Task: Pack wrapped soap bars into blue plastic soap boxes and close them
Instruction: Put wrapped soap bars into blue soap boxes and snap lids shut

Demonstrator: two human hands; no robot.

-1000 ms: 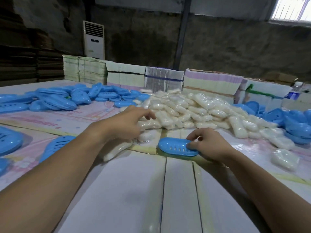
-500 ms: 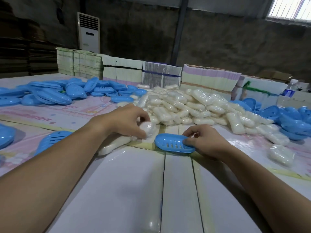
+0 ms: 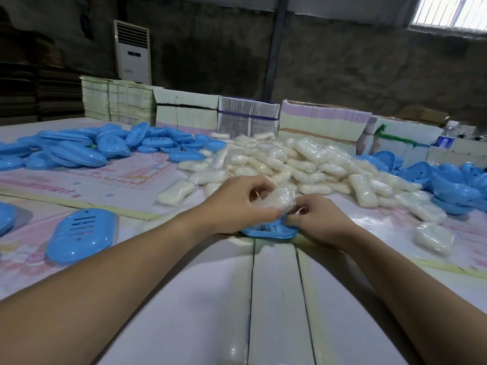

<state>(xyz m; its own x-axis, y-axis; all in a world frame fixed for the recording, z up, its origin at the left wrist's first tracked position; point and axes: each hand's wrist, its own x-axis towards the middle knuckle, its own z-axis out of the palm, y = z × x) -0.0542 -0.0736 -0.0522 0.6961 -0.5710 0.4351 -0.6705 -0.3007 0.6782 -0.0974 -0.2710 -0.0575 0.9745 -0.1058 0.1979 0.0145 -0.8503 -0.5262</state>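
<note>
One head-worn wide-angle view looks forward and down, close over the table (image 3: 276, 299), toward the far wall (image 3: 342, 61).

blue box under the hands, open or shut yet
Open: the box has no lid on it. Both hands, left and right, hold the wrapped soap just above it.

Soap pile (image 3: 287, 164) just beyond hands (image 3: 276, 212)

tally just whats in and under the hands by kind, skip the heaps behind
wrapped soap bar, gripped by the left hand: 1
blue soap box half, under the bar, at the right hand: 1
total: 2
</note>
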